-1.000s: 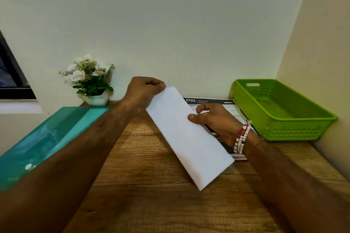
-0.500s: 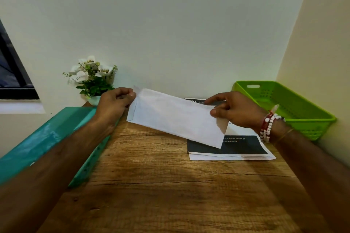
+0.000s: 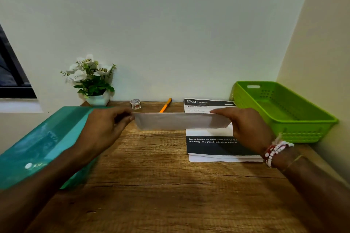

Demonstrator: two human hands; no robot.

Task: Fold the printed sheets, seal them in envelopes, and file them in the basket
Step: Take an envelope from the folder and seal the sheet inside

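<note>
While pinched at both ends, white envelope [image 3: 181,121] — long, level, slightly blurred.

Wooden desk [image 3: 161,185] bears folder [image 3: 43,143], plant [image 3: 92,81], tape [image 3: 135,104], pen [image 3: 166,105], printed sheets [image 3: 210,147], green basket [image 3: 303,135]

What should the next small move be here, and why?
Probably lay the envelope down on the table: both the left hand and right hand pinch its ends, while the printed sheets lie flat, unfolded, needing a free hand.
</note>
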